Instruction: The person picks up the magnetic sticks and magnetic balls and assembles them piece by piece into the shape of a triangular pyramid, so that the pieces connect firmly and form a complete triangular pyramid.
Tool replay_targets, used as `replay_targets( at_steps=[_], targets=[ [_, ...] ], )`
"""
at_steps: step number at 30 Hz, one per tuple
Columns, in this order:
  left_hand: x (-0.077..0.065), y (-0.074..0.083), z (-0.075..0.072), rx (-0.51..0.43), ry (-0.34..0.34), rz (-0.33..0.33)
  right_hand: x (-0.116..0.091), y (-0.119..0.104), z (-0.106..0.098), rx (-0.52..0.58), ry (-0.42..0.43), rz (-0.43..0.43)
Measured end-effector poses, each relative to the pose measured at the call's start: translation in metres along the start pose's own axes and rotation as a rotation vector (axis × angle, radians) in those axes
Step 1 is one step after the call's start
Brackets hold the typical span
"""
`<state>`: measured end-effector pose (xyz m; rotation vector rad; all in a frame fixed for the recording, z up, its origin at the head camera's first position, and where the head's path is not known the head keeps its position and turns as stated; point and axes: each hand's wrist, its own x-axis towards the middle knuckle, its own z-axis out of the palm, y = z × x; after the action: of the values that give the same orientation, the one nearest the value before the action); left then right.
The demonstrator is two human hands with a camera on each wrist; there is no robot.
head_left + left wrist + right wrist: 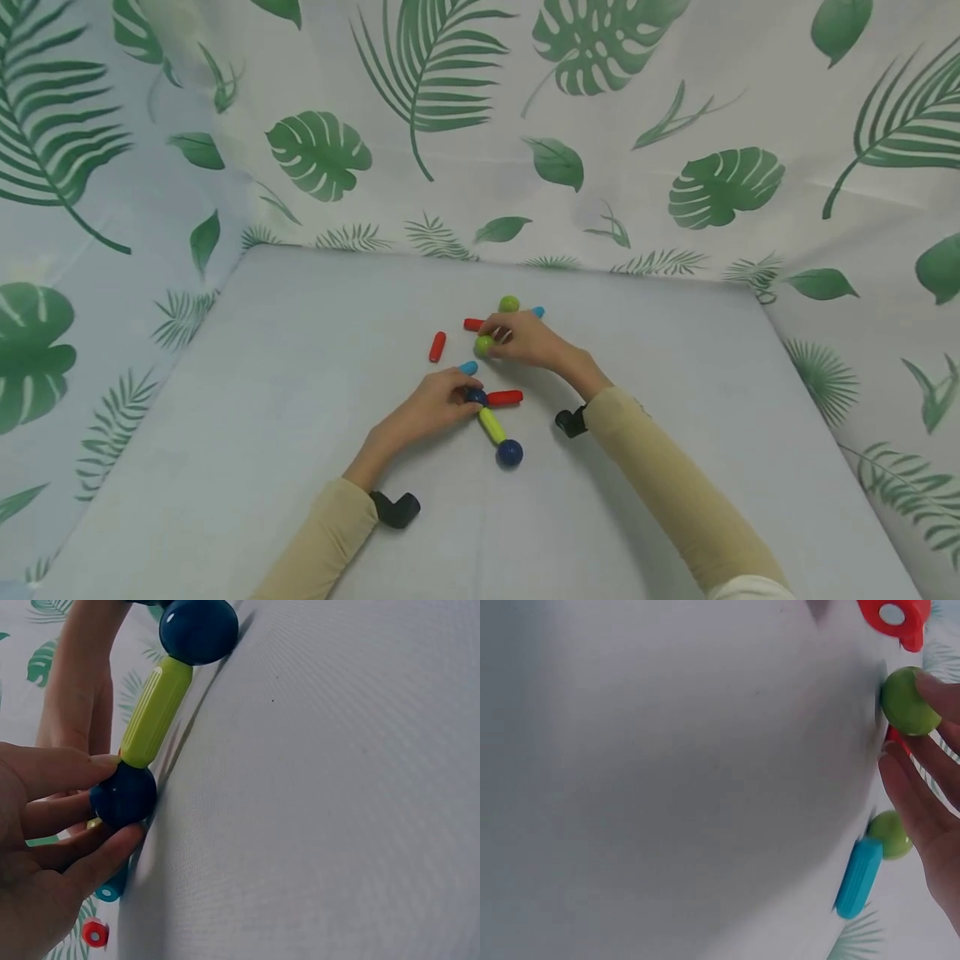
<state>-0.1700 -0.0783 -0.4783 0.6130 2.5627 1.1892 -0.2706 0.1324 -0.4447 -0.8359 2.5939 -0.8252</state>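
Observation:
In the head view my left hand (429, 407) grips a dark blue ball (476, 397). A yellow-green rod (492, 426) joins that ball to a second dark blue ball (509, 453) nearer me. From the gripped ball a red rod (505, 398) points right, and a light blue rod (468, 367) shows just beyond the left fingers; whether it touches the ball is hidden. My right hand (528, 340) pinches a green ball (484, 346) between thumb and fingers, a little farther back. In the right wrist view this green ball (910, 701) is at the fingertips.
Past the right hand lie another green ball (508, 303), a light blue rod (537, 312) and a red rod (473, 324), partly covered. A loose red rod (437, 347) lies to their left. Leaf-printed cloth (465, 192) rises behind the white table (315, 350).

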Motion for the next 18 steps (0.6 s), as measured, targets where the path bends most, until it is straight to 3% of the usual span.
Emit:
replay_targets(
  at_steps=[6, 13, 18],
  targets=[
    [-0.001, 0.002, 0.0, 0.011, 0.008, -0.022, -0.011, 0.003, -0.003, 0.021, 0.003, 0.051],
    [-0.001, 0.003, 0.0, 0.012, 0.013, -0.032, -0.026, 0.01, -0.006, -0.011, -0.002, -0.007],
    [-0.002, 0.004, 0.0, 0.014, 0.014, -0.022, -0.042, 0.014, -0.007, -0.022, -0.022, 0.002]
  ],
)
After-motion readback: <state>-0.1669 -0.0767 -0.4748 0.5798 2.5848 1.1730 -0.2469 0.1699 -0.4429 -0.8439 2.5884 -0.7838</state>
